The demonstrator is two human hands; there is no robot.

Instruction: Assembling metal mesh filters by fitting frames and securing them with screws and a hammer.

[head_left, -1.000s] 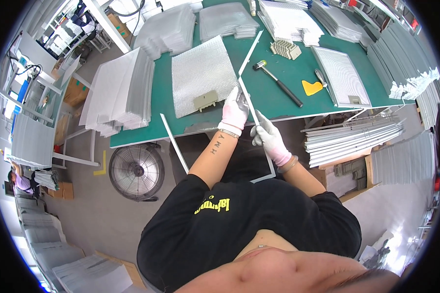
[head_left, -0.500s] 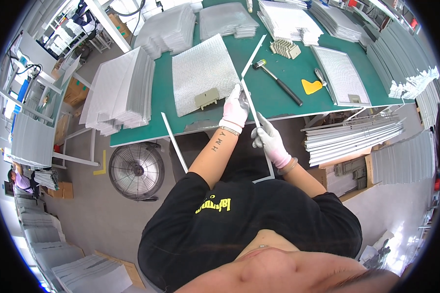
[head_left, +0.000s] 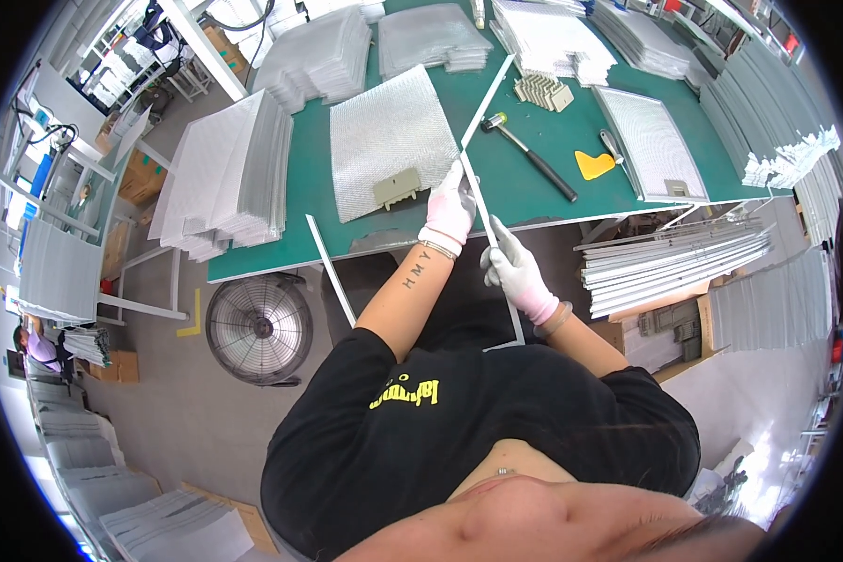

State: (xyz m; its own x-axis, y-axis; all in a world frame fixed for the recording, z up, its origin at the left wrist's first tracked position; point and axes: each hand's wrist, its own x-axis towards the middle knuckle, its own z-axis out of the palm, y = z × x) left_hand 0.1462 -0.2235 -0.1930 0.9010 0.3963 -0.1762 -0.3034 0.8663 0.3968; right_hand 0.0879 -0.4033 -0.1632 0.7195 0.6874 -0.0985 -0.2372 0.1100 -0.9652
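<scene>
My gloved left hand [head_left: 451, 203] is closed on a thin, pale metal frame strip [head_left: 479, 199], just below a bend. Lower down, my gloved right hand [head_left: 519, 272] grips the same strip, which runs on toward my body and turns a corner there. From that bend by my left hand, its upper arm [head_left: 488, 101] slants out over the green table. Left of my left hand lies a silvery mesh sheet [head_left: 384, 131] with a grey-beige plastic clip piece [head_left: 398, 188] on its near edge. Another pale strip length [head_left: 332, 270] stands left of my left forearm.
A rubber-headed hammer [head_left: 532, 157], a yellow scraper [head_left: 594, 166] and a framed mesh panel [head_left: 654, 145] lie to the right. Plastic pieces [head_left: 544, 93] sit behind them. Mesh stacks [head_left: 229, 169] line the table [head_left: 347, 239]. A floor fan [head_left: 259, 328] stands at left, strip bundles [head_left: 674, 267] at right.
Both hands keep their hold on the strip and have barely moved. The strip's upper arm has swung slightly upward; the whole view has shifted a little.
</scene>
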